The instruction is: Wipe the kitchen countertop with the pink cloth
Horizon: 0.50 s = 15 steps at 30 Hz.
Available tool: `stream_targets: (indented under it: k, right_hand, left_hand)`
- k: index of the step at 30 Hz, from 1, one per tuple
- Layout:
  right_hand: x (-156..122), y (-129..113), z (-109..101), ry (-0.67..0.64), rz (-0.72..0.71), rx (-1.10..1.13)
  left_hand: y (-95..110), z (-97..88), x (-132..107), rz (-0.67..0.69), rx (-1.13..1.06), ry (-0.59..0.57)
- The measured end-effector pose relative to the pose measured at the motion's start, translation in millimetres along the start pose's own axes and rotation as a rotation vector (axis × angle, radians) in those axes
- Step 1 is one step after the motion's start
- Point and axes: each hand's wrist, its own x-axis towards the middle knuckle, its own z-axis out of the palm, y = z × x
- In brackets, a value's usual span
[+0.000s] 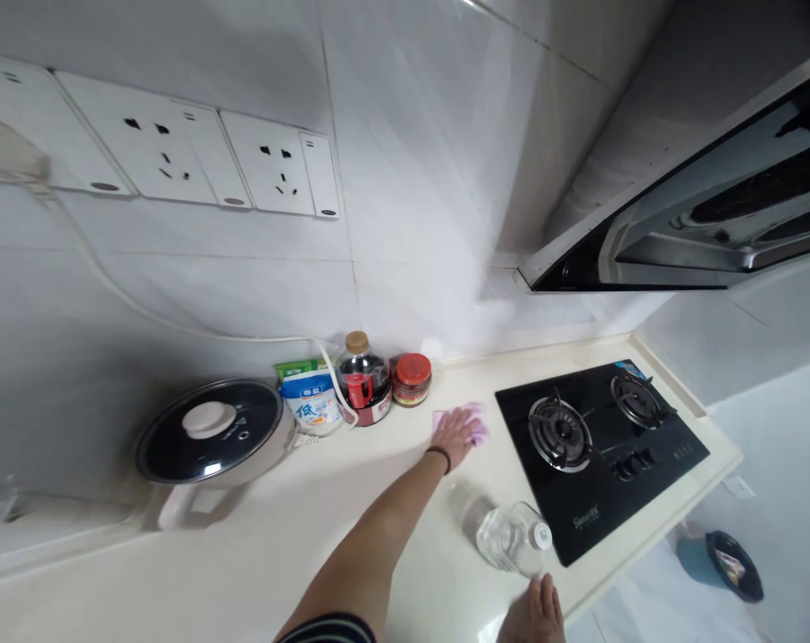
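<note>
My left hand (455, 435) reaches out across the cream counter (257, 554) and lies flat, fingers spread, on a pink cloth (472, 420) just left of the black gas hob (598, 446). A dark band circles that wrist. My right hand (531, 614) shows only in part at the bottom edge, fingers stretched out on the counter near its front rim, holding nothing. It sits just below a clear plastic bottle (512, 536) with a white cap that lies on its side next to the hob.
Against the tiled wall stand a red-lidded jar (411, 379), a dark sauce bottle (363, 379) and a blue-and-white bag (311, 402). An electric pot with a glass lid (210, 433) sits at the left, its white cord running up to wall sockets (177, 152). A range hood (713, 223) hangs above the hob.
</note>
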Motion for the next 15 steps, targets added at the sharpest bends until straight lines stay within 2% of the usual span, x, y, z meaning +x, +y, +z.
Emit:
stream_targets:
  k: [3, 6, 10, 15]
  right_hand:
    - [-3, -2, 3, -0.072, 0.172, -0.053]
    - [-7, -5, 4, -0.063, 0.183, -0.016]
    - [-6, -5, 4, -0.035, 0.185, -0.011]
    - [-4, -1, 0, -0.025, 0.163, -0.024]
  left_hand:
    - [-19, -17.4, -8, -0.108, 0.023, 0.023]
    - [-21, -12.5, -38, -0.15, 0.043, 0.018]
    - [2, 23.4, -98, -0.06, 0.041, -0.036]
    - [26, 73.4, -193, 0.111, -0.012, -0.078]
